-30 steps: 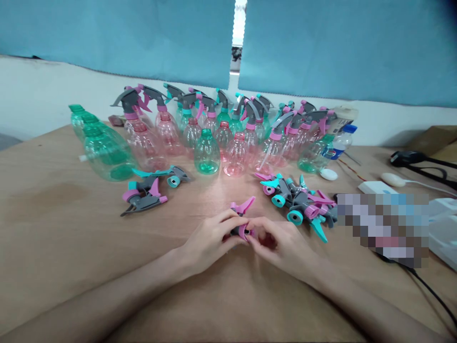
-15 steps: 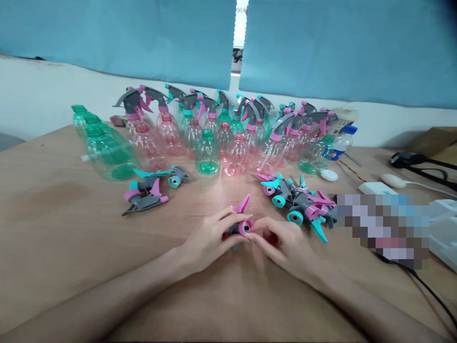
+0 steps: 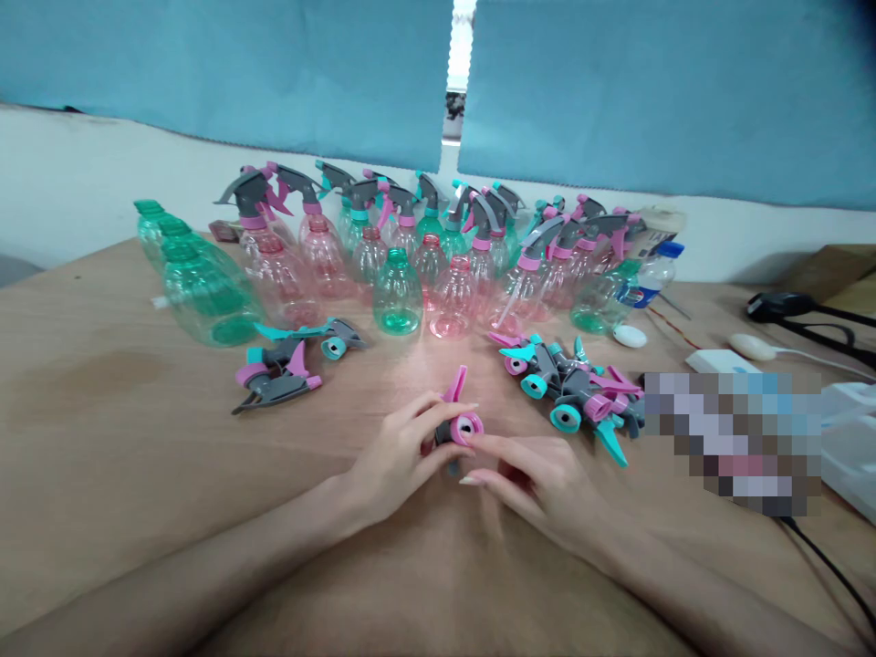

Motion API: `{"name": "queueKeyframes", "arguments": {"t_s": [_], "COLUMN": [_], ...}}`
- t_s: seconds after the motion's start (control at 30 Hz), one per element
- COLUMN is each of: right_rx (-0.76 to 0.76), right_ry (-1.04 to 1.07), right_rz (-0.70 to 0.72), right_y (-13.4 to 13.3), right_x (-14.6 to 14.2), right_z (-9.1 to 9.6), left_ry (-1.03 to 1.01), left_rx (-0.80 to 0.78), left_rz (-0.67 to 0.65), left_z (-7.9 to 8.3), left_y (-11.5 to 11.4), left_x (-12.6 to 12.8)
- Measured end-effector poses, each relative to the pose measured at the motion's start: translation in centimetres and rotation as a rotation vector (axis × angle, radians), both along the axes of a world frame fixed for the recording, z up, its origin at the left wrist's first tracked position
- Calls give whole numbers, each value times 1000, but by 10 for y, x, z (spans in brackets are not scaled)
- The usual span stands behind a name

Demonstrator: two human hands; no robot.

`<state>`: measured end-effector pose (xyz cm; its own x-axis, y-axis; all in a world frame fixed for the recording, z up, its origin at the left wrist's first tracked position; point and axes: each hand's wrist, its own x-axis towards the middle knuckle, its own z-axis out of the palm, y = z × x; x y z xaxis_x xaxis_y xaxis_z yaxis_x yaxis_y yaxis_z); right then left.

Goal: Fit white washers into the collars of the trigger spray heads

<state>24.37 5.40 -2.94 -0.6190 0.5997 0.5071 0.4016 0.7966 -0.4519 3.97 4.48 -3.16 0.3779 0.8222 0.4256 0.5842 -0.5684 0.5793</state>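
Held spray head point(image 3: 465, 425) pink-grey; curtains point(image 3: 650, 91) blue.

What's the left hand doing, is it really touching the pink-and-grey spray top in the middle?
Touching. The head view shows the left hand pinching the pink-and-grey spray top from both sides, with no gap between them.

Two blue fabric curtains point(image 3: 225, 82) cover the upper background, parted by a narrow vertical gap point(image 3: 464, 36) bright with light. Below their wavy hem runs a white wall point(image 3: 88, 182). Against it stands a brown wood-grain table point(image 3: 171, 465), darker in a patch point(image 3: 96, 379) at left, faintly glossy near the middle.
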Motion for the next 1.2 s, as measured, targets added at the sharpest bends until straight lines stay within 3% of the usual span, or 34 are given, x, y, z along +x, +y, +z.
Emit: {"name": "queueKeyframes", "arguments": {"t_s": [0.23,0.53,0.8,0.93,1.07,1.2], "right_rx": [19,53,-212,-236,-175,-56], "right_ry": [-63,-62,-39,-2,58,193], "right_rz": [-99,-109,-4,3,-91,-290], "right_y": [5,4,7,9,14,25], "right_x": [0,0,0,2,8,20], "right_z": [3,6,4,6,13,27], "left_ry": [22,-34,-25,-11,9,17], "left_rx": [40,52,26,30,38,83], "left_rz": [-46,-12,57,91,129,158], "left_z": [-2,2,1,4,5,13], "left_y": [-1,0,3,3,3,10], "left_x": [3,3,0,0,0,5]}}
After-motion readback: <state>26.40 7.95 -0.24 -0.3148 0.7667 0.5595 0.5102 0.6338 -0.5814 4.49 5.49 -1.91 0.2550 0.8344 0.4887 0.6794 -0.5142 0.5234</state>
